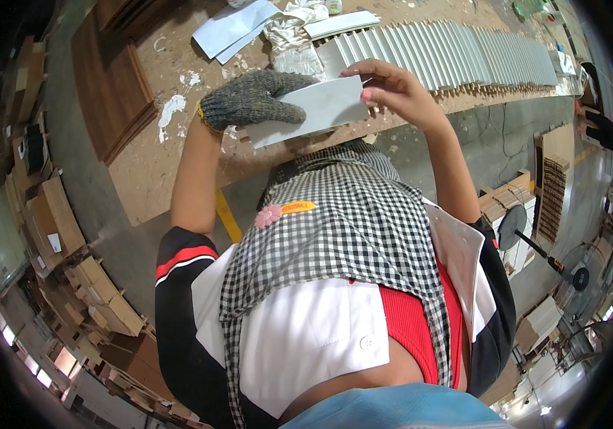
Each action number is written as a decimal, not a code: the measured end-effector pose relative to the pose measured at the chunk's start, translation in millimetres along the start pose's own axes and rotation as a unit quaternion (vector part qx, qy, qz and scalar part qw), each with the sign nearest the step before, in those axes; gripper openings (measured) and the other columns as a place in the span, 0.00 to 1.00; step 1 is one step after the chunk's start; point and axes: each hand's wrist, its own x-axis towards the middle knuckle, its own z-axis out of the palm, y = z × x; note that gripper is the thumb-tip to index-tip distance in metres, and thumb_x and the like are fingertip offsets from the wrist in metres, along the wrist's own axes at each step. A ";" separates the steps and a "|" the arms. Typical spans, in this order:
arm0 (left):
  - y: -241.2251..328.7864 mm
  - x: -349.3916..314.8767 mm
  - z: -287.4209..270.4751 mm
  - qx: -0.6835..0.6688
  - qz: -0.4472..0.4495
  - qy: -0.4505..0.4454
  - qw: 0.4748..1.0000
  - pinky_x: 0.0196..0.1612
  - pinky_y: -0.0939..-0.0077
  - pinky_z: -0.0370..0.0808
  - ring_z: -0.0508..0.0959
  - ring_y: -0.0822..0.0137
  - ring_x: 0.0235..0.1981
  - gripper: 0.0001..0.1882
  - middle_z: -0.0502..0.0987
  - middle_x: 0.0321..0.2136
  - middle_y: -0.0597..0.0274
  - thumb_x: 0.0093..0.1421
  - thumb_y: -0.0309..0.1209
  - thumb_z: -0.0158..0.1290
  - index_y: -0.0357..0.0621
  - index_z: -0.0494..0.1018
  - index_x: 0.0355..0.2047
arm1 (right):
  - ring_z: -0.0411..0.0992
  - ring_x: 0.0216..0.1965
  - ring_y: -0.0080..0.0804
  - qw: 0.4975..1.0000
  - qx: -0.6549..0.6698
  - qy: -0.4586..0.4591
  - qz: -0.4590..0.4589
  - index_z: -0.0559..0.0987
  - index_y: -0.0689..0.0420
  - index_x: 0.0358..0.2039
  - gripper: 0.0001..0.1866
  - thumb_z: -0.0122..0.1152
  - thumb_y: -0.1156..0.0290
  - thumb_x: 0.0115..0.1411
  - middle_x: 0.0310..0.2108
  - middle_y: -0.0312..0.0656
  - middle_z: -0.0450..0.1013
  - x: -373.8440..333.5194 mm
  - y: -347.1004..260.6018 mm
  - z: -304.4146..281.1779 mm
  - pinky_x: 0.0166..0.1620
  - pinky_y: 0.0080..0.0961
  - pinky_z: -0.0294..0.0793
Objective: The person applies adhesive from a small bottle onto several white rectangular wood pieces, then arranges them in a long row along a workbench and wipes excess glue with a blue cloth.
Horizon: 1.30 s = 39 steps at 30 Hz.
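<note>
White panel [328, 106], at upper centre of the frame over the near edge of the desk [156, 175], below the left end of a row of slats [457, 57], looks light, stiff and rather slippery, so its 2 ends should suit holding. The gloved left hand [253, 100] has its grip closed on the left part; the bare right hand [410, 96] has fingertips at the right end, though I cannot tell if they pinch.

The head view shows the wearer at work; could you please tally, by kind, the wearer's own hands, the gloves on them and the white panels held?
Hands: 2 (left hand, right hand)
Gloves: 1 (dark grey knit glove)
White panels held: 1 (white panel)
Total: 4
</note>
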 end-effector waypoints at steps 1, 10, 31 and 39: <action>1.7 -0.6 0.1 -0.008 -0.005 -0.009 1.000 0.53 0.63 0.74 0.80 0.57 0.47 0.40 0.79 0.49 0.49 0.54 0.55 0.62 0.50 0.68 0.62 | 0.74 0.47 0.28 0.998 0.048 0.004 0.047 0.76 0.58 0.53 0.25 0.69 0.64 0.56 0.48 0.39 0.76 0.7 0.0 -2.6 0.50 0.29 0.76; -8.6 8.8 4.8 0.042 0.077 0.004 0.996 0.45 0.65 0.79 0.84 0.58 0.39 0.39 0.82 0.43 0.50 0.51 0.54 0.62 0.51 0.70 0.60 | 0.76 0.35 0.21 0.981 0.103 0.020 0.162 0.85 0.58 0.40 0.15 0.67 0.61 0.60 0.34 0.37 0.81 0.4 7.1 -12.6 0.41 0.20 0.76; -3.3 15.1 25.4 0.210 0.080 0.110 0.968 0.49 0.63 0.77 0.82 0.54 0.44 0.36 0.80 0.46 0.48 0.58 0.56 0.57 0.49 0.69 0.61 | 0.75 0.37 0.20 0.981 0.041 0.071 0.179 0.80 0.58 0.47 0.20 0.68 0.58 0.59 0.39 0.37 0.78 4.9 -6.4 14.3 0.36 0.17 0.73; -3.5 24.7 32.5 0.157 0.087 0.089 0.980 0.51 0.62 0.76 0.81 0.54 0.45 0.34 0.79 0.46 0.47 0.59 0.53 0.57 0.48 0.70 0.60 | 0.72 0.26 0.15 0.960 0.134 0.103 0.225 0.81 0.57 0.47 0.18 0.61 0.57 0.64 0.37 0.39 0.78 -8.7 19.0 11.1 0.22 0.13 0.64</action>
